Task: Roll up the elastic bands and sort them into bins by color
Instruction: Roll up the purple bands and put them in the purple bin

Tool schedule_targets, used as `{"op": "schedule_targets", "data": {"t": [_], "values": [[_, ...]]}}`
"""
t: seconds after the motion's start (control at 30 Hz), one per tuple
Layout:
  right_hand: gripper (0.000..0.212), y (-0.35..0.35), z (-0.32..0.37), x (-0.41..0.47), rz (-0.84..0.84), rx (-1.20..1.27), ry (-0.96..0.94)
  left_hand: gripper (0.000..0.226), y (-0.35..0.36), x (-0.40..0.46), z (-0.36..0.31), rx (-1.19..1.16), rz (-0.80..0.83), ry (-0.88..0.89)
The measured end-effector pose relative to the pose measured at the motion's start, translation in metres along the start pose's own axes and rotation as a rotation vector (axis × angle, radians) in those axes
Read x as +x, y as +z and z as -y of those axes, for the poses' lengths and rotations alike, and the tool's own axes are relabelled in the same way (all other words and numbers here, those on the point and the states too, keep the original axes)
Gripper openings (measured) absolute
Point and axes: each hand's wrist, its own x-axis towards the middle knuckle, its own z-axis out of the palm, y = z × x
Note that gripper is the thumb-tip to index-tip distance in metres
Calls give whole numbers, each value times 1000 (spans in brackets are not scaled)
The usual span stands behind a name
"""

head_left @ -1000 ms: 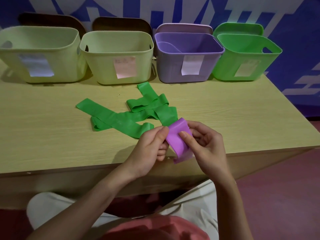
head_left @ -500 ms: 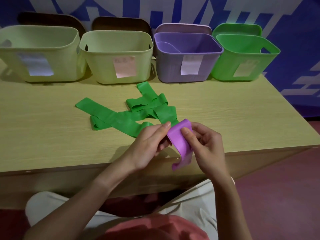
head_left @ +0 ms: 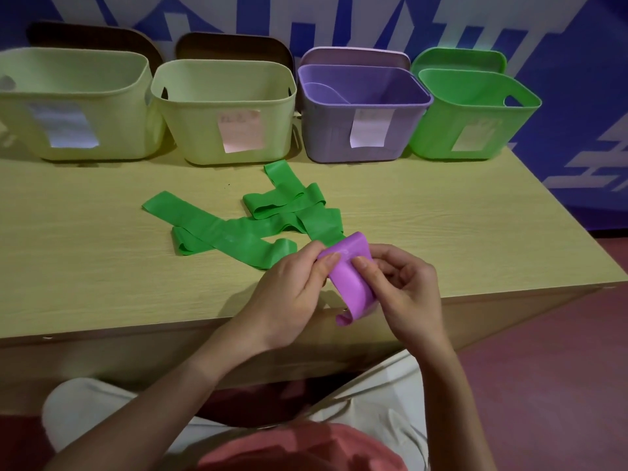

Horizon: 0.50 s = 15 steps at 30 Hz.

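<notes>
- Your left hand (head_left: 289, 294) and right hand (head_left: 406, 290) pinch the purple elastic band (head_left: 351, 277) between them, above the table's (head_left: 441, 232) near edge.
- Green elastic bands (head_left: 251, 229) lie just beyond your hands.

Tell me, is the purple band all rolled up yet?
Not yet. The purple band is partly rolled between the left hand and right hand; its loose end curls below them.
</notes>
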Motion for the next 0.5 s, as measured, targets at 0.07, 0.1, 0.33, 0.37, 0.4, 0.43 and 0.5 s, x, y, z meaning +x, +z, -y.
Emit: {"op": "schedule_targets", "data": {"t": [0.07, 0.1, 0.33, 0.37, 0.4, 0.43, 0.5], "values": [[23, -1, -1, 0, -15, -16, -11, 50, 0, 1, -4, -141, 31, -52], [28, -2, -2, 0, -19, -31, -16, 46, 0, 1, -6, -246, 55, -88], [22, 5, 1, -9, 15, -15, -78, 31, -5, -1, -10, -823, 245, -327], [24, 6, 1, -9, 10, -36, -109, 33, -6, -2, -9, -856, 256, -350], [28, 6, 1, -9, 8, -56, -135, 35, -7, -2, -8, -874, 267, -364], [30, 7, 2, -9, 6, -73, -150, 37, -7, -2, -9, -865, 276, -368], [29, 7, 3, -10, -4, -102, -157, 43, -7, -1, -11, -782, 272, -363]]}}
